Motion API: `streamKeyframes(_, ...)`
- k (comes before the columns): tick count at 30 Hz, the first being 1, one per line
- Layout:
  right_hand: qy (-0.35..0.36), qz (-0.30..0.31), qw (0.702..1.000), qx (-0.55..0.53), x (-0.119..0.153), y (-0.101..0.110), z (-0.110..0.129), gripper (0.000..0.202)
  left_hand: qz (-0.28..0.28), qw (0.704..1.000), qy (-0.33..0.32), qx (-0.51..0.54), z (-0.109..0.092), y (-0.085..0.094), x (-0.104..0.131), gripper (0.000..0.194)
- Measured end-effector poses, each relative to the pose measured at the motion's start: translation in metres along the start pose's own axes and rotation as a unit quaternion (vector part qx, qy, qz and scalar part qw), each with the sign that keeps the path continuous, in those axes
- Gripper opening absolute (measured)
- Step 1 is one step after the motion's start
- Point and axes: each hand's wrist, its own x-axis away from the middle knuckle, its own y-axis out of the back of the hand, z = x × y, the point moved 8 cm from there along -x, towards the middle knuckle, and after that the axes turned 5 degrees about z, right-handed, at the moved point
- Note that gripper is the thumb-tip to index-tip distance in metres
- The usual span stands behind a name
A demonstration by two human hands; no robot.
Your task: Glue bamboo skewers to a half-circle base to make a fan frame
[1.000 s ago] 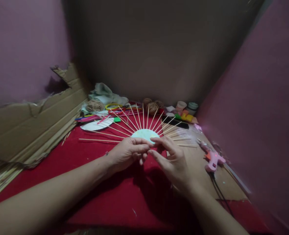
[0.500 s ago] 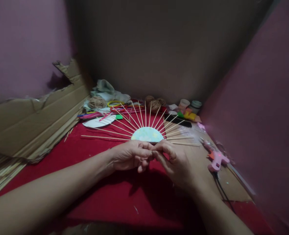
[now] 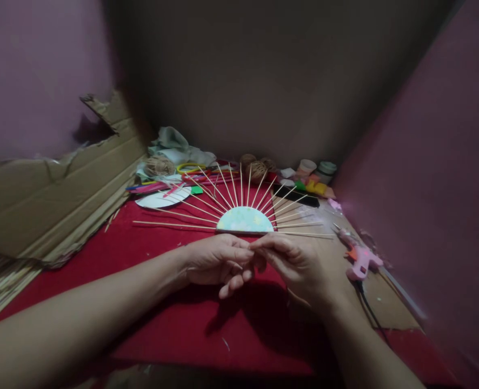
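My left hand (image 3: 221,262) and my right hand (image 3: 294,265) meet fingertip to fingertip over the red cloth (image 3: 174,324). The left one is half turned up, thumb against the index finger and the other fingers loosely curled. Thumb and fingers of the right one pinch together at the left fingertips; anything between them is hidden or too small to name. Just beyond lies a half-disc (image 3: 244,220) covered in pale blue-green patterned material, with several thin wooden sticks (image 3: 174,225) fanning out from its curved edge.
At right, a pink glue gun (image 3: 363,262) rests on a cardboard sheet (image 3: 389,305). Behind the fan are twine balls (image 3: 258,168), scissors (image 3: 191,168), a white disc (image 3: 162,198) and small tubs (image 3: 326,172). Torn cardboard (image 3: 61,200) and bundled sticks (image 3: 10,292) line the left.
My left hand's lower fingers have opened out a little, downward. The right fingers have straightened slightly while still meeting the left fingertips. The fan stays in place; the view has shifted slightly.
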Motion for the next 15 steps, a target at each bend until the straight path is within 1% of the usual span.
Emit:
streamKeyframes(4, -0.021, -0.004, 1.000, 0.003, 0.002, -0.003, -0.006, 0.013, 0.026, 0.999, 0.037, -0.002, 0.010, 0.000, 0.000, 0.029)
streamKeyframes(6, -0.039, -0.025, 0.999, 0.012, 0.002, -0.002, -0.011, 0.011, 0.043, 0.997, 0.056, -0.009, 0.014, -0.002, 0.001, 0.037)
streamKeyframes(8, -0.072, -0.068, 0.995, -0.008, 0.002, 0.004, -0.018, 0.009, 0.084, 0.993, 0.081, -0.018, 0.017, -0.009, 0.005, 0.046)
streamKeyframes(10, -0.110, -0.117, 0.985, -0.059, 0.003, 0.010, -0.026, 0.009, 0.133, 0.985, 0.109, -0.024, 0.018, -0.021, 0.011, 0.054)
streamKeyframes(11, -0.125, -0.135, 0.979, -0.087, 0.004, 0.013, -0.029, 0.008, 0.149, 0.981, 0.117, -0.029, 0.018, -0.026, 0.014, 0.059)
streamKeyframes(13, -0.145, -0.148, 0.970, -0.130, 0.005, 0.013, -0.034, 0.008, 0.159, 0.978, 0.127, -0.039, 0.016, -0.033, 0.018, 0.065)
streamKeyframes(15, -0.152, -0.147, 0.965, -0.152, 0.005, 0.010, -0.036, 0.008, 0.150, 0.980, 0.124, -0.049, 0.014, -0.037, 0.020, 0.066)
